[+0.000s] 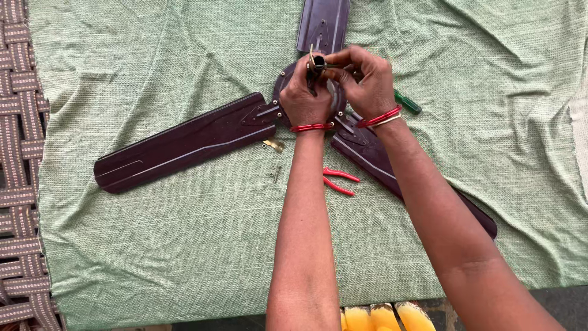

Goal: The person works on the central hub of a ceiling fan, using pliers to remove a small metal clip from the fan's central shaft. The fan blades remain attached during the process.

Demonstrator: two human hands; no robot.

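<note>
A dark maroon ceiling fan lies on a green cloth (pixel 153 245), one blade (pixel 184 142) reaching left, another blade (pixel 323 24) running to the top edge and a third blade (pixel 367 156) passing under my right arm. My left hand (pixel 303 95) rests on the fan's round hub (pixel 280 83) and grips a short black shaft (pixel 318 63) standing up from it. My right hand (pixel 364 79) closes around the same shaft from the right side. Both wrists wear red bangles. What my fingers pinch at the shaft's top is hidden.
Red-handled pliers (pixel 338 182) lie between my forearms. A small brass plate (pixel 274 145) and a loose bolt (pixel 275 173) sit just left of my left forearm. A green screwdriver handle (pixel 407 102) pokes out right of my right wrist. Woven strapping (pixel 15 153) borders the cloth at left.
</note>
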